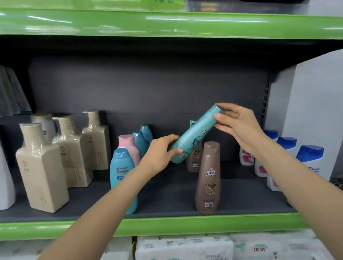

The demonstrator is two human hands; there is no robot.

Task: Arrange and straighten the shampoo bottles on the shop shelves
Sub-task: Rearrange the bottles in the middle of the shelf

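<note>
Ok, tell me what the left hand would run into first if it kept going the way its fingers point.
Probably the rear brown bottle, standing just beyond the left hand and the teal bottle it grips; depth is uncertain.

The teal bottle (195, 134) looks like smooth plastic with a soft shine. The brown bottle (208, 177) is shiny plastic with a pearly look. The beige bottles (41, 168) are wrapped in clear, crinkly, shiny film. The shelf edge (172, 224) is glossy green, like painted metal. The shelf floor (170, 192) is dark and matt. The tissue packs (184, 251) below have thin, soft plastic wrap.
</note>
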